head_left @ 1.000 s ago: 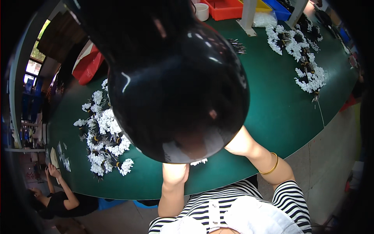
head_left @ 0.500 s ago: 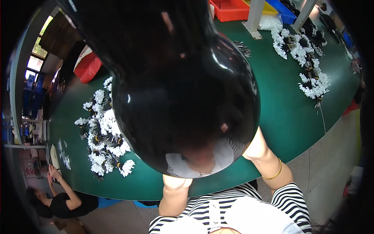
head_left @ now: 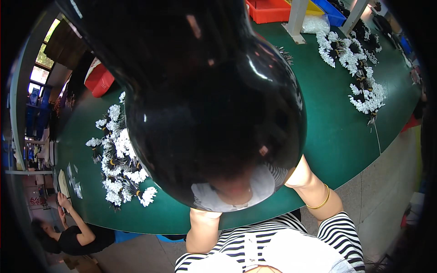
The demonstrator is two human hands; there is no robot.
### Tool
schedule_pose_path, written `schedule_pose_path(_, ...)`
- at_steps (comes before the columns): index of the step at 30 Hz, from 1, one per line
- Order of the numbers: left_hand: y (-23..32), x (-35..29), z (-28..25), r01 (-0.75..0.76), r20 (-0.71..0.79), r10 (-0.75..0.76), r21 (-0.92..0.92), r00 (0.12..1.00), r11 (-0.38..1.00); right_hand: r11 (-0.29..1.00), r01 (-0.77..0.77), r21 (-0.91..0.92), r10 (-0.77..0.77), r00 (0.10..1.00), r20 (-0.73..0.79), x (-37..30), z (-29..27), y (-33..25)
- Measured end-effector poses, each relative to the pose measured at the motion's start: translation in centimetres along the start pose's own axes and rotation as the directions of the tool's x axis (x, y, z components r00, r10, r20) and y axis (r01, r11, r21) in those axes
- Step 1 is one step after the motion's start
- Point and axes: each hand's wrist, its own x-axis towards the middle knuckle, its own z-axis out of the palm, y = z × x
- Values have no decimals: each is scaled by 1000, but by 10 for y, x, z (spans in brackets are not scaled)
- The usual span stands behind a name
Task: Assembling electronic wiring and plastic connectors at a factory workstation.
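Note:
A large, glossy black rounded object [head_left: 218, 118] with a thick neck fills the middle of the view and covers the work area. Beneath its lower edge only the wrist end of my left hand [head_left: 205, 215] shows. My right hand [head_left: 298, 175] goes under its lower right side, a gold bangle [head_left: 320, 198] on that forearm. The fingers of both hands are hidden, and so is whatever they hold or touch. To the left lie bundles of black wires with white ends [head_left: 119, 168], some tied with yellowish bands. More such wire bundles [head_left: 359, 77] lie at the far right.
The green table [head_left: 337, 150] curves around me. At the back stand red [head_left: 268, 12], yellow and blue bins, a clear bag [head_left: 315, 23] and grey posts [head_left: 297, 22]. A red bag [head_left: 100, 81] lies far left. Another person [head_left: 79, 234] sits at the left edge.
The black object appears shifted slightly left and down in the view. My right hand shows slightly lower beside it. The wire bundles lie as before.

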Motion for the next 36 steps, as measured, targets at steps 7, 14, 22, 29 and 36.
schedule_pose_path(7, -3, 1, 14, -66, 18, 67, -54, 998, 996, 1000, 27, -11, -27, 999, 37, 2, 1, 1)
schedule_pose_path(14, -6, -1, 24, -253, -21, 258, 135, 966, 958, 991, -38, -128, 46, 997, 60, -1, -3, 7)
schedule_pose_path(22, -8, 1, 41, -193, -38, 250, 526, 967, 828, 966, -167, -199, 189, 977, 101, 1, -6, 11)
schedule_pose_path(29, -18, -1, 13, -395, -41, 413, 219, 910, 892, 960, -162, -229, 184, 980, 77, 2, -14, 11)
schedule_pose_path(36, -9, -6, 0, -429, 243, 362, 350, 900, 832, 968, -213, -136, 226, 970, 92, 3, -9, 7)
